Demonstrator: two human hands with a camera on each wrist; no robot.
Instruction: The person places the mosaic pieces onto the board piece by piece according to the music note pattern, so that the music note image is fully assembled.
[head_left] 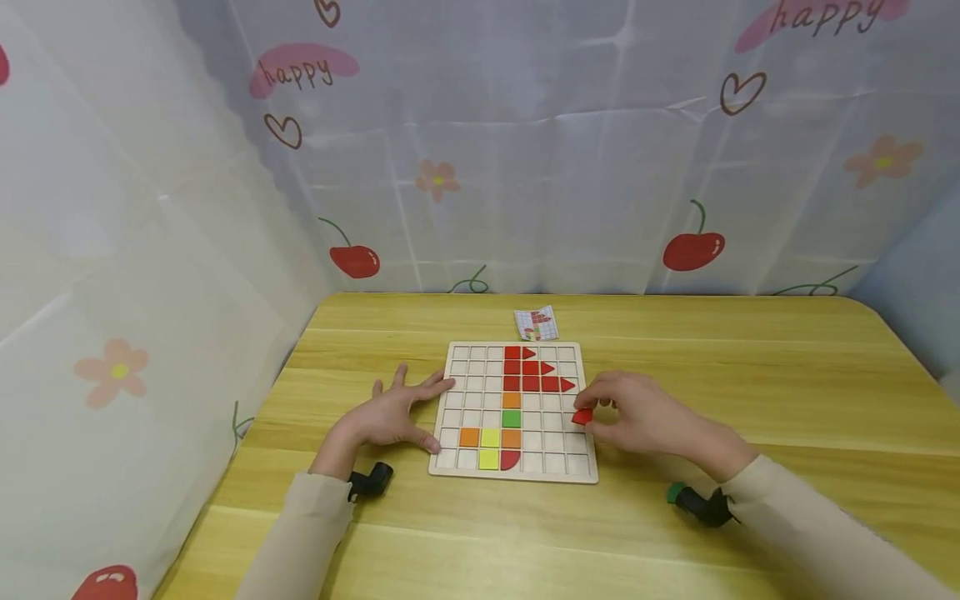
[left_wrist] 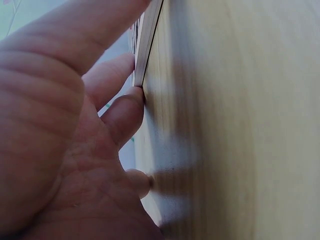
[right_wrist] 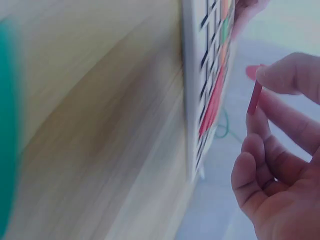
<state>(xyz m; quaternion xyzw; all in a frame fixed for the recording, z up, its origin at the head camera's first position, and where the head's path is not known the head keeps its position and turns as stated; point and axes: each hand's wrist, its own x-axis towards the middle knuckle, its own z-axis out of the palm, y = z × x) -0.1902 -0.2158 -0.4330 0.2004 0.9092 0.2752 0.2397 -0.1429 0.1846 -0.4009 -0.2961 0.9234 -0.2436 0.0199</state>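
Note:
A wooden grid board [head_left: 555,471] lies on the table, with red, orange, green and yellow tiles set in some of its squares. Red squares and pointed red tiles form three rows at the top; a red quarter-round tile [head_left: 510,460] sits in the bottom row. My left hand [head_left: 390,415] rests with spread fingers against the board's left edge; the left wrist view shows the fingertips touching the board's side [left_wrist: 145,50]. Between thumb and fingers, my right hand [head_left: 637,412] pinches a red tile [head_left: 582,416] above the board's right edge. The right wrist view shows that tile edge-on [right_wrist: 255,95].
A small printed pattern card [head_left: 537,323] lies behind the board on the wooden table [head_left: 487,542]. Patterned cloth [head_left: 525,167] hangs along the back and left. Black wrist-worn devices [head_left: 371,481] sit at both wrists.

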